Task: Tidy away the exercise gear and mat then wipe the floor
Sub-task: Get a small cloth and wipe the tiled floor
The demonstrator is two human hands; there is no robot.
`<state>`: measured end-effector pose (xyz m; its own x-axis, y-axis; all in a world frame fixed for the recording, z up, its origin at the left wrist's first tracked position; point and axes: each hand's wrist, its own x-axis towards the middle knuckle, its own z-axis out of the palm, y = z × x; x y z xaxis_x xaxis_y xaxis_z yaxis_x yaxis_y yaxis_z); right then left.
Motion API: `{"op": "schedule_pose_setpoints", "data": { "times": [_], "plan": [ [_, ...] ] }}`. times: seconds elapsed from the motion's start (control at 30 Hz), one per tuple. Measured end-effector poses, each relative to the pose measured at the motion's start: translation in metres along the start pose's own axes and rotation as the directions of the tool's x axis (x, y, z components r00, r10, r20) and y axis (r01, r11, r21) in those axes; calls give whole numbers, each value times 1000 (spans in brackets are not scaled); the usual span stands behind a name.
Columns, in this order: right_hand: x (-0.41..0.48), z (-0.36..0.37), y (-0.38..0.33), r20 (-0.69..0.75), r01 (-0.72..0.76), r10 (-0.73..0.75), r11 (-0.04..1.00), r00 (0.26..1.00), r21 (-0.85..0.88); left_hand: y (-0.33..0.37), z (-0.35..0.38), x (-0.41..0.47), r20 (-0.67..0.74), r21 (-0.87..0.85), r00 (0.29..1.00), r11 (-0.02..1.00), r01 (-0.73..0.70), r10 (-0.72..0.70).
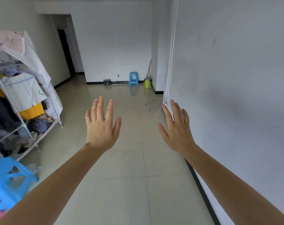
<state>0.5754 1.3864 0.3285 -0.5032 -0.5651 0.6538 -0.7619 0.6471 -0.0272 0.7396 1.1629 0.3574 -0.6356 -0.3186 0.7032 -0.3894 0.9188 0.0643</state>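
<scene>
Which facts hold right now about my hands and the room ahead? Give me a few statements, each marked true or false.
1. The left hand and right hand are held out, fingers straight, holding nothing. True.
2. A blue stool stands by the far wall, left of a green bucket. True.
3. The clothes rack stands against the right-hand wall. False: the clothes rack is on the left side of the room.
4. The left hand grips a long handle. False: the long handle leans in the far corner above the bucket, untouched.
</scene>
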Motion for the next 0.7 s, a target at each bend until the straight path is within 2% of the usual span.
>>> {"op": "schedule_pose_setpoints", "data": {
  "times": [0.17,0.27,0.37,0.5,0.7],
  "plan": [
    [61,79,18,37,7,-8,1000,999,19,-24,78,47,61,-13,998,999,29,-28],
    [103,138,43,39,-10,9,999,999,37,-35,141,86,107,-3,994,1000,-8,8],
    [154,202,74,44,-14,12,999,999,45,-43,208,140,139,39,990,998,-45,39],
    [243,275,115,70,-57,51,994,996,90,-54,283,232,207,103,978,994,-27,5],
    [389,366,135,100,-74,61,988,993,136,-99,355,350,171,151,985,988,2,-28]
  ]
}}
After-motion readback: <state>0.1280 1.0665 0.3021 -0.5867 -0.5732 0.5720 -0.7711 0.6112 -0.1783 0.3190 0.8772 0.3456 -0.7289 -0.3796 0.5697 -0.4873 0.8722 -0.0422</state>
